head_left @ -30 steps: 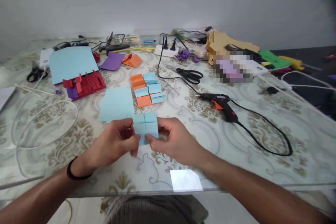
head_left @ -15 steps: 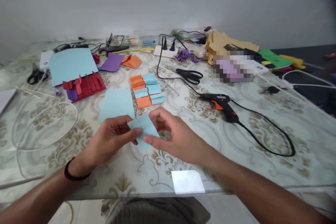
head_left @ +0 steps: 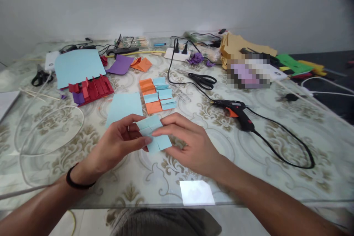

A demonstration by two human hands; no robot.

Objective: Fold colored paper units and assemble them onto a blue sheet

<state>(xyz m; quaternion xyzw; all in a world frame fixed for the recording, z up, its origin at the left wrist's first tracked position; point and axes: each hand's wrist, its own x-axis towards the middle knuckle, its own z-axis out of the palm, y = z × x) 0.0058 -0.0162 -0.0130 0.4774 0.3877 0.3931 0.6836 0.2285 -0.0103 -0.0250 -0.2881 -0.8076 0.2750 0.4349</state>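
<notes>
A small light blue folded paper [head_left: 159,141] with crease lines is held above the table in front of me. My left hand [head_left: 118,143] pinches its left side, thumb on top and fingers underneath. On its right, my right hand [head_left: 190,142] grips the edge, with a finger laid across the upper face. Just behind the hands lies a light blue sheet [head_left: 125,105], partly covered by my left hand. Beyond the folded paper sits a group of orange and light blue folded paper pieces [head_left: 153,107], set side by side in two columns.
A black hot glue gun [head_left: 235,108] lies to the right, its cord looping forward. Black-handled scissors [head_left: 203,80] rest behind it. At left are a red folded paper piece [head_left: 95,90] and a large blue sheet [head_left: 79,66]. A power strip [head_left: 177,54] stands at the back.
My right hand has shifted its grip: a finger now crosses the paper's top face and the thumb is lower. The folded paper has turned slightly, showing more creases.
</notes>
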